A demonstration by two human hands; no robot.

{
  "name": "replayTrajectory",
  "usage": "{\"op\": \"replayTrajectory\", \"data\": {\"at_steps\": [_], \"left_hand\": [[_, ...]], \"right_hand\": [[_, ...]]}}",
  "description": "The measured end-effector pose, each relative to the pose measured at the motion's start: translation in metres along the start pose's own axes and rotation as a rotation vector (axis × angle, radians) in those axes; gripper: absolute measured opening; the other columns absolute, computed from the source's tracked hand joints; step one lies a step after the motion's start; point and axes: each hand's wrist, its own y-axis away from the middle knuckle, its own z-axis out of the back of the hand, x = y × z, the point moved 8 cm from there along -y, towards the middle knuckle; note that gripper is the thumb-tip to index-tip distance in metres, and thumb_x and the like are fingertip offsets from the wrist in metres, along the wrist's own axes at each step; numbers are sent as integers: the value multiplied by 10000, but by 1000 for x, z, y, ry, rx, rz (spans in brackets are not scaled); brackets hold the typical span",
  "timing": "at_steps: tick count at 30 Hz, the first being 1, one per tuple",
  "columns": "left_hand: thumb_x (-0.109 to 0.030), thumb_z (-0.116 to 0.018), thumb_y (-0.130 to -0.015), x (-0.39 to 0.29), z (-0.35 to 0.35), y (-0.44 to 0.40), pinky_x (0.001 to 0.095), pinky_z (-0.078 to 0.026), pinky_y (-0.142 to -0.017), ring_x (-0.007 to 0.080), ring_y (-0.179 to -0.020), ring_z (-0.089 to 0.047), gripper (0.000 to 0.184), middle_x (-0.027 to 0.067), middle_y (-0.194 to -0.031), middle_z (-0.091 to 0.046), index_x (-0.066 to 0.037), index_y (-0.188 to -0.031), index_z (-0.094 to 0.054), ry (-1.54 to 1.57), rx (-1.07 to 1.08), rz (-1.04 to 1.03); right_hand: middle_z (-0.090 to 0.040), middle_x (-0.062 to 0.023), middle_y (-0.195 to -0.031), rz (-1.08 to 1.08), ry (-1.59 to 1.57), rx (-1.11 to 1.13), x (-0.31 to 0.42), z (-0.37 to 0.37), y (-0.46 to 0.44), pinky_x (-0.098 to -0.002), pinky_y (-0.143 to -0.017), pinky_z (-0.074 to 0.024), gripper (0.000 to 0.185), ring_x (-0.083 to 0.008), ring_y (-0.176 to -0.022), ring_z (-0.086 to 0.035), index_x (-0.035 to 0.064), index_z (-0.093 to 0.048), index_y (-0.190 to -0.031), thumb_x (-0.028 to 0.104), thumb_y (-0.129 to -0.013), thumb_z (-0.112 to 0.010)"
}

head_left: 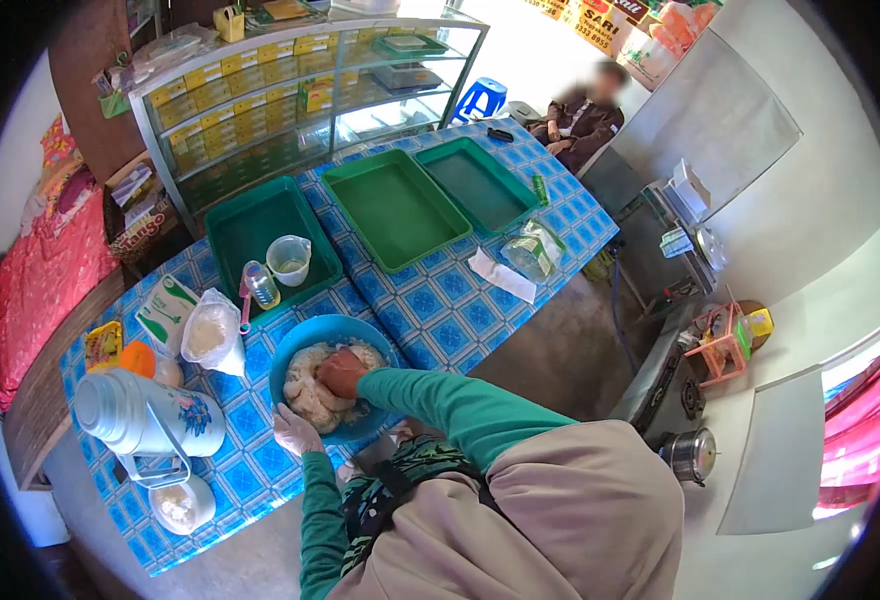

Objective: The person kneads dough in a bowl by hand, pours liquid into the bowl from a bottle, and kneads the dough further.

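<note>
Beige fabric (pixel 580 490) covers the wearer's upper body. Right forearm extends across the blue basin (pixel 385 347); the right hand (pixel 342 374) sits curled in the dough (pixel 312 398) inside, fingertips hidden, grip indeterminable. Left hand (pixel 298 432) grips the basin's near-left rim.

On the bench (pixel 440 322), the right hand (pixel 340 374) is in pale dough (pixel 312 393) inside a blue bowl (pixel 328 327) and the left hand (pixel 298 431) touches its rim, with a flowered flask (pixel 150 415), an open bag (pixel 212 335) and a green tray (pixel 396 208) around.
</note>
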Motion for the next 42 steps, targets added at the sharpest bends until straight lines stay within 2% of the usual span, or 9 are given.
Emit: {"op": "replayTrajectory", "data": {"at_steps": [5,9,12,15,21,24,31,37,42], "left_hand": [[-318,-382,-915,-11,-1,3,482,-451,-644,392,-727,-592,392,235,-816,-614,-2,-891,-612,-189,51,-155],[-348,-360,-906,-27,17,6,494,-453,-631,394,-713,-595,404,221,-773,-614,-35,-829,-604,-95,75,25],[-296,-429,-897,-23,18,6,425,-467,-683,375,-769,-608,348,233,-842,-621,-24,-1019,-608,72,-33,17],[-255,-461,-895,-20,17,8,384,-468,-708,358,-801,-616,345,236,-885,-622,-11,-1111,-573,128,-24,87],[-255,-478,-900,-21,21,10,365,-467,-699,323,-769,-626,334,233,-870,-623,-18,-1116,-574,116,4,145],[-258,-482,-899,-21,18,10,369,-467,-673,316,-743,-626,323,238,-855,-618,-41,-1118,-579,96,-1,159],[-256,-482,-896,-24,23,11,387,-465,-649,328,-719,-623,329,236,-830,-619,-19,-1103,-579,68,-102,122],[-246,-478,-899,-22,21,11,381,-469,-635,320,-703,-627,325,230,-810,-623,-8,-1097,-577,22,-58,81],[-233,-472,-908,-21,18,9,355,-463,-614,290,-659,-617,308,204,-791,-627,-22,-1106,-576,45,-34,123]], "right_hand": [[-648,-148,-763,-69,24,-76,-10,-18,-2,-467,-634,-491,160,-320,-710,-632,76,-659,-739,178,-700,-542],[-612,-173,-836,327,128,203,17,18,17,-468,-692,-456,247,-328,-781,-596,29,-630,-811,242,-694,-582],[-588,-191,-800,341,118,338,45,50,36,-473,-645,-441,213,-321,-782,-576,24,-623,-743,225,-695,-574],[-568,-192,-703,679,-305,-323,72,88,57,-475,-664,-442,122,-332,-770,-563,-5,-599,-665,103,-608,-601],[-560,-171,-809,412,-12,331,68,-30,20,-440,-613,-471,242,-337,-739,-578,-9,-563,-825,81,-608,-622],[-602,-177,-703,346,77,-74,68,-48,11,-430,-534,-488,112,-349,-626,-605,8,-618,-695,100,-634,-602],[-621,-190,-798,240,-18,52,54,-33,-10,-434,-602,-489,183,-329,-713,-618,18,-632,-795,95,-633,-595],[-600,-211,-884,167,-458,-331,-17,80,22,-435,-736,-459,308,-374,-853,-567,-18,-603,-831,159,-588,-666],[-586,-209,-939,200,-17,-67,-16,48,30,-508,-777,-395,340,-377,-895,-536,-29,-618,-885,163,-606,-646]]}}
